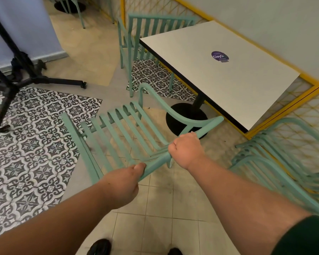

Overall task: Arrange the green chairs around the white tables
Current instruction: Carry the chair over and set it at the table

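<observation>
Right now both hands grip one green chair (125, 133) by the top rail of its backrest. The left hand (124, 183) is wrapped tight around the rail's lower-left end, fingers curled fully closed over it; the right hand (187, 150) is a closed fist around the same rail farther up and to the right. That rail runs on a diagonal from lower left to upper right, and the chair's slats stretch away from the hands toward the upper left, with one curved armrest arching toward the white table (219, 70). The chair sits just beside the table's black round base (179, 118), over the pale floor tiles. A second green chair (136, 41) stands at the table's far end. A stack of green chairs (284, 162) sits at the right, near the yellow lattice fence (302, 111).
</observation>
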Available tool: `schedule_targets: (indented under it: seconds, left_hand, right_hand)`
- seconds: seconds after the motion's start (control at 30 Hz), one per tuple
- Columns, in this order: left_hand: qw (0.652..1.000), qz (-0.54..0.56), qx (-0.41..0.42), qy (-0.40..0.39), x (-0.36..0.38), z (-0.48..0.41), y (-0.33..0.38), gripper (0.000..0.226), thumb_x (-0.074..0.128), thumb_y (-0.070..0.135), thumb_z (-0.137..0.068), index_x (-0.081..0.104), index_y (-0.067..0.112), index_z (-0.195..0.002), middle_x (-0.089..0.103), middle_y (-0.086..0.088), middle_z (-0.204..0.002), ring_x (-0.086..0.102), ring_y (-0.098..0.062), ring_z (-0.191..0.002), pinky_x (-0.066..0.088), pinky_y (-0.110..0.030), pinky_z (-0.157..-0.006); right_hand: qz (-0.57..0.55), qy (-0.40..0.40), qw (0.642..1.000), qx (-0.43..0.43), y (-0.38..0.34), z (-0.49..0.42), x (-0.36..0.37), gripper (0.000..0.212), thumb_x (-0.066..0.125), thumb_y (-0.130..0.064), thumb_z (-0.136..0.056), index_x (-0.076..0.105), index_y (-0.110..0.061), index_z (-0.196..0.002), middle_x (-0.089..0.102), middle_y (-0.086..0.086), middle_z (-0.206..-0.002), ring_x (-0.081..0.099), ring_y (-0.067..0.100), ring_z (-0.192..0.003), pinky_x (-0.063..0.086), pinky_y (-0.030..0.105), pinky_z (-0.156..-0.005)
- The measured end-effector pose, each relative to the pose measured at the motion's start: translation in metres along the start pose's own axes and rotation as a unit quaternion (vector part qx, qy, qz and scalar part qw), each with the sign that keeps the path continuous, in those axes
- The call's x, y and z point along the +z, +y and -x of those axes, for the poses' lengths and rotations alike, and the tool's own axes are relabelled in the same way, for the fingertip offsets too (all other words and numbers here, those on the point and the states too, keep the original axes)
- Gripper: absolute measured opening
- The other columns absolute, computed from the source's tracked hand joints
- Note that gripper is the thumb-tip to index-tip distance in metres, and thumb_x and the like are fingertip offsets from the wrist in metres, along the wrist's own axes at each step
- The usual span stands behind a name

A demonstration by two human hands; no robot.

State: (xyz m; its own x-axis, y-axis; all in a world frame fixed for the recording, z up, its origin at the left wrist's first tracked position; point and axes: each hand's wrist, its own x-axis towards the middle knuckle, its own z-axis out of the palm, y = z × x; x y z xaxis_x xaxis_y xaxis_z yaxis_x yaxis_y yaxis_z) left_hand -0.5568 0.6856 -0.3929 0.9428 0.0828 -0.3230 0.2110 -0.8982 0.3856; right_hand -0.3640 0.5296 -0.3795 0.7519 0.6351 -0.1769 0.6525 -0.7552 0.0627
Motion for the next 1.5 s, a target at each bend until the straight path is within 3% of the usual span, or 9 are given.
schedule_targets:
  seconds: [0.2,0.37,0.63,0.8,0.87,1.0,1.1,1.27,1.5]
  left_hand:
    - [0.999,-0.052,-0.001,0.017,-0.006,0.002,-0.001,0.042,0.048,0.034,-0.098,0.034,0.035,-0.138,0.054,0.015,-0.098,0.053,-0.007,-0.073,0.039,-0.024,-0.056]
    - [0.993,-0.037,-0.062,0.096,0.008,0.003,0.004,0.058,0.043,0.062,-0.087,0.036,0.04,-0.139,0.055,0.017,-0.127,0.057,-0.013,-0.106,0.052,-0.037,-0.09]
    - [0.987,0.105,-0.098,0.077,0.016,-0.015,0.007,0.053,0.054,0.059,-0.089,0.036,0.039,-0.134,0.053,0.019,-0.089,0.063,-0.006,-0.066,0.058,-0.028,-0.067]
    - [0.984,0.117,-0.116,0.066,0.013,-0.02,0.005,0.03,0.05,0.058,-0.09,0.046,0.04,-0.113,0.06,0.015,-0.084,0.067,-0.006,-0.062,0.057,-0.028,-0.063]
    - [0.987,0.093,-0.123,0.033,0.012,-0.024,0.006,0.024,0.046,0.057,-0.091,0.051,0.034,-0.09,0.065,0.01,-0.073,0.066,-0.006,-0.06,0.059,-0.032,-0.064]
    - [0.989,0.07,-0.129,0.016,0.013,-0.026,0.006,0.023,0.045,0.055,-0.093,0.05,0.036,-0.081,0.064,0.009,-0.069,0.064,-0.006,-0.058,0.052,-0.027,-0.055]
    - [0.991,0.049,-0.122,0.031,0.012,-0.028,0.006,0.022,0.045,0.052,-0.094,0.047,0.036,-0.079,0.061,0.009,-0.069,0.059,-0.005,-0.058,0.04,-0.023,-0.049]
    - [0.992,0.036,-0.119,0.01,0.013,-0.027,0.003,0.015,0.048,0.047,-0.094,0.048,0.036,-0.084,0.065,0.008,-0.07,0.064,-0.005,-0.059,0.056,-0.026,-0.059]
    - [0.992,0.001,-0.124,0.012,0.008,-0.024,0.001,0.014,0.05,0.046,-0.093,0.048,0.036,-0.083,0.061,0.009,-0.071,0.057,-0.005,-0.058,0.039,-0.021,-0.048]
  right_hand:
    - [0.054,-0.03,0.998,-0.033,-0.012,0.008,0.002,0.007,0.067,-0.028,-0.093,0.068,-0.021,-0.095,0.051,0.0,-0.079,0.059,0.03,-0.093,0.039,0.058,-0.108]
    - [-0.077,0.004,0.997,-0.026,-0.002,0.002,0.009,0.047,0.025,-0.062,-0.1,0.052,-0.025,-0.087,0.052,-0.003,-0.085,0.047,0.022,-0.092,0.032,0.048,-0.107]
    - [-0.084,-0.004,0.996,-0.006,0.042,-0.032,-0.004,0.066,0.028,-0.071,-0.094,0.072,-0.022,-0.107,0.063,0.002,-0.101,0.052,0.025,-0.109,0.038,0.042,-0.097]
    - [0.014,-0.093,0.995,0.028,0.067,-0.058,-0.007,0.077,0.016,-0.073,-0.095,0.075,-0.024,-0.106,0.066,0.006,-0.109,0.049,0.033,-0.128,0.018,0.056,-0.12]
    - [0.047,-0.164,0.985,0.029,0.067,-0.067,-0.005,0.078,0.011,-0.071,-0.096,0.071,-0.024,-0.085,0.065,-0.001,-0.09,0.055,0.027,-0.111,0.012,0.059,-0.119]
    - [0.047,-0.163,0.985,0.018,0.064,-0.072,-0.003,0.064,0.016,-0.06,-0.09,0.067,-0.025,-0.071,0.063,-0.001,-0.075,0.055,0.019,-0.077,0.035,0.051,-0.098]
    - [0.058,-0.131,0.99,0.01,0.066,-0.07,-0.002,0.057,0.018,-0.052,-0.087,0.064,-0.024,-0.069,0.062,0.0,-0.073,0.054,0.019,-0.071,0.037,0.047,-0.087]
    - [0.081,-0.105,0.991,-0.018,0.065,-0.067,0.002,0.049,0.026,-0.044,-0.092,0.062,-0.022,-0.067,0.06,0.001,-0.07,0.051,0.019,-0.068,0.038,0.044,-0.079]
    - [0.072,-0.125,0.99,-0.009,0.059,-0.058,-0.006,0.049,0.026,-0.044,-0.094,0.061,-0.021,-0.069,0.061,0.002,-0.072,0.054,0.021,-0.07,0.045,0.043,-0.079]
